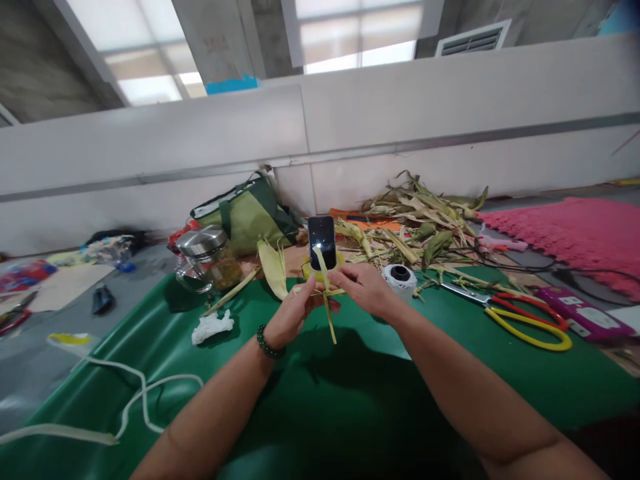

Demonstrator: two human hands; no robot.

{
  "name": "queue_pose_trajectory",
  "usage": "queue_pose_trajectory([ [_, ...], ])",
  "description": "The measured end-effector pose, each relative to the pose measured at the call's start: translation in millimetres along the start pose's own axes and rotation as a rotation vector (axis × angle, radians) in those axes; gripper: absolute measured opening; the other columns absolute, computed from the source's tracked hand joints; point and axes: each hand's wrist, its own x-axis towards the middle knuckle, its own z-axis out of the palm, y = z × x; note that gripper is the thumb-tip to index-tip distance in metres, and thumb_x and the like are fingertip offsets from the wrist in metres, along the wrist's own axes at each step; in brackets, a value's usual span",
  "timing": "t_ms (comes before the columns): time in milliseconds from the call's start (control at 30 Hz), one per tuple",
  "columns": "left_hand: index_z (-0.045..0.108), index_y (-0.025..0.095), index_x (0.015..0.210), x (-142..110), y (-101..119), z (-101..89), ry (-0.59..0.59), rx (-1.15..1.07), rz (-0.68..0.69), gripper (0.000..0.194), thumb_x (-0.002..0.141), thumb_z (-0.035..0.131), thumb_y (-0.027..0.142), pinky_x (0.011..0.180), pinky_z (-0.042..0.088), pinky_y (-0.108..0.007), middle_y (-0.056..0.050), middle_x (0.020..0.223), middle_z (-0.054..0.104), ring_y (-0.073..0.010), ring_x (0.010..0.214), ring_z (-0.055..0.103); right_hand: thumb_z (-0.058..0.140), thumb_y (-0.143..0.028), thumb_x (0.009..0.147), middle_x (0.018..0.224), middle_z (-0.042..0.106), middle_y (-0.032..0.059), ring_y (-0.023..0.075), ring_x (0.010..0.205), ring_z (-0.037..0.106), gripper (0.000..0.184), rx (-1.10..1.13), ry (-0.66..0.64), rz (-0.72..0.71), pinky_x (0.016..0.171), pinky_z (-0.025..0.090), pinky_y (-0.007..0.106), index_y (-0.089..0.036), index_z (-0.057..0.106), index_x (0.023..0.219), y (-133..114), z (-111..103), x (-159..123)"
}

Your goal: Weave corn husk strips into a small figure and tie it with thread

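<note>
Pale yellow-green corn husk strips [330,320] cross one another between my two hands, over the green mat [450,393]. My left hand [295,310], with a dark beaded bracelet at its wrist, is closed on the strips from the left. From the right, my right hand [364,287] pinches them near the crossing. One strip stands up in front of a phone [322,241] propped upright, and another hangs down. Just left of my hands lies a broad husk leaf [273,268]. A white roll [399,277] with a dark core stands beside my right hand.
Scissors [520,320] with red and yellow handles lie at the right, by a purple box [583,313]. Dry husks [425,207] are heaped at the back. At left are a glass jar [215,260], a green bag [250,213], crumpled tissue [213,327] and a white cord [135,380].
</note>
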Motion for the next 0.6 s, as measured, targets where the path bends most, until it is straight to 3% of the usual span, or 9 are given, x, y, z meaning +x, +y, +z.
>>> queue_pose_trajectory([
  [67,0.071,0.014,0.078,-2,2,0.1,0.001,0.089,0.038,0.045,0.075,0.061,0.058,0.076,0.051,-0.032,-0.006,0.072,0.071,-0.0170,0.065,0.065,0.049,-0.050,0.086,0.048,0.037,-0.0039,0.0084,0.048,0.033,0.050,-0.090,-0.049,-0.028,0.049,0.021,0.024,-0.018,0.045,0.049,1,-2,-1],
  [200,0.070,0.016,0.068,-6,13,-3.8,0.039,0.317,0.071,0.028,0.073,0.070,0.043,0.068,0.049,-0.027,-0.004,0.061,0.069,-0.0163,0.064,0.062,0.043,-0.047,0.089,0.046,0.039,-0.0036,0.0080,0.047,0.034,0.051,-0.043,-0.200,-0.139,0.048,0.021,0.023,-0.017,0.044,0.048,5,-4,0],
  [367,0.068,0.016,0.054,-5,22,-16.1,0.080,0.411,0.069,0.030,0.072,0.070,0.040,0.069,0.048,-0.027,-0.005,0.059,0.067,-0.0169,0.065,0.062,0.041,-0.050,0.089,0.043,0.036,-0.0043,0.0075,0.045,0.031,0.054,0.007,-0.155,-0.184,0.047,0.022,0.023,-0.018,0.040,0.045,8,0,2],
  [467,0.070,0.015,0.058,-2,18,-18.7,0.079,0.318,0.079,0.027,0.071,0.071,0.038,0.078,0.048,-0.028,-0.006,0.063,0.069,-0.0176,0.072,0.064,0.045,-0.050,0.088,0.044,0.040,-0.0043,0.0075,0.044,0.035,0.052,0.088,-0.168,-0.144,0.046,0.024,0.022,-0.018,0.046,0.047,12,6,4],
  [533,0.073,0.014,0.075,0,12,-16.0,0.084,0.155,0.082,0.023,0.068,0.073,0.037,0.083,0.048,-0.030,-0.005,0.069,0.071,-0.0182,0.077,0.065,0.045,-0.050,0.088,0.045,0.044,-0.0036,0.0078,0.044,0.039,0.051,0.135,-0.122,-0.088,0.046,0.028,0.021,-0.018,0.050,0.049,13,12,4],
  [600,0.072,0.015,0.091,1,7,-11.5,0.092,-0.010,0.062,0.032,0.066,0.075,0.034,0.083,0.049,-0.031,-0.004,0.073,0.071,-0.0178,0.078,0.066,0.042,-0.047,0.090,0.047,0.048,-0.0027,0.0084,0.045,0.043,0.049,0.172,-0.089,-0.041,0.048,0.031,0.021,-0.018,0.053,0.052,13,19,3],
])
